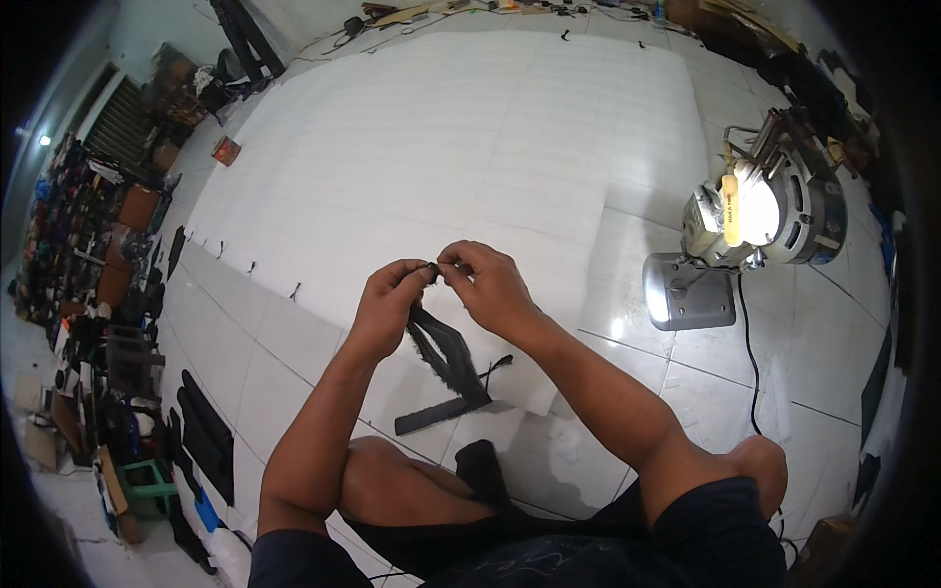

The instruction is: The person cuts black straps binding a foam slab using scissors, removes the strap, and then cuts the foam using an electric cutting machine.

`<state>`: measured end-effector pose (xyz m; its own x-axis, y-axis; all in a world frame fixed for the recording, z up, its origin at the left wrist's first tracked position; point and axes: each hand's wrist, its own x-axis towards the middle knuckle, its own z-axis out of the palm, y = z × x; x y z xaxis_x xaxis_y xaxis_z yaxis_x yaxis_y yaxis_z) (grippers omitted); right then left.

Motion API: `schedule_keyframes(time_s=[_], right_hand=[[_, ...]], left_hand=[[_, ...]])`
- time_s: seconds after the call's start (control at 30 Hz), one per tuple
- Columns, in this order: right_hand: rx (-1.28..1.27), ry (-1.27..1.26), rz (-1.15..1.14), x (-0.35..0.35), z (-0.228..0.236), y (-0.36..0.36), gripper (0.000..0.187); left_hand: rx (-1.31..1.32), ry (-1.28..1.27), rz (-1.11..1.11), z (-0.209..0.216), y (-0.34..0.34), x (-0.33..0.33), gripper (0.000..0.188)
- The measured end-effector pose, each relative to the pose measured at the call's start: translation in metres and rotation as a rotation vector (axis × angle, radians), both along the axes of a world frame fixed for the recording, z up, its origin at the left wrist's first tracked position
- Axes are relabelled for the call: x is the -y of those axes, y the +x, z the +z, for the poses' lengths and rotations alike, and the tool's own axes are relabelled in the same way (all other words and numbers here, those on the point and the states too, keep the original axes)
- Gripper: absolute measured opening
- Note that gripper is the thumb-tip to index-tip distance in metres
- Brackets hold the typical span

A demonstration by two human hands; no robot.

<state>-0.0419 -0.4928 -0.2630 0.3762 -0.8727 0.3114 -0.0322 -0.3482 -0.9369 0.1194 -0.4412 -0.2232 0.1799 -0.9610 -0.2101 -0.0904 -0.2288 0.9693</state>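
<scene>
A dark, frayed fabric strip (446, 343) hangs from my fingers in a narrow loop, its lower part reaching the floor. My left hand (390, 302) is closed on the upper end, thumb against fingers. Right beside it, my right hand (490, 294) pinches at the same end, with the fingertips of both hands almost meeting. What lies between the fingertips is small and partly hidden. Below, a flat dark fabric piece (429, 416) rests at the foot of the strip. A thin black tie (499, 366) sticks out to its right.
A large white sheet (441, 147) covers the floor ahead. To the right stands a lit electric fabric cutting machine (814, 211) on a metal base (689, 304), trailing a black cord (750, 363). Dark fabric pieces (206, 436) and a green stool (147, 485) are at left.
</scene>
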Motion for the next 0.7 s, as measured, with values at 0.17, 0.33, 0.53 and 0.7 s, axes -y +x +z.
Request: schedule_keyframes(time_s=[0.17, 0.33, 0.53, 0.7], right_hand=[[-0.005, -0.151, 0.106, 0.002, -0.008, -0.009, 0.018], [-0.23, -0.423, 0.068, 0.008, -0.02, 0.0, 0.015], [-0.427, -0.653, -0.033, 0.018, -0.025, 0.009, 0.008], [-0.312, -0.543, -0.06, 0.033, -0.03, 0.005, 0.012]], left_hand=[[0.104, 0.059, 0.0, -0.001, 0.003, -0.005, 0.019], [0.717, -0.147, -0.163, -0.003, 0.013, -0.006, 0.02], [0.993, -0.284, -0.228, 0.018, 0.009, -0.008, 0.015], [0.888, -0.208, -0.098, 0.025, 0.019, -0.015, 0.015]])
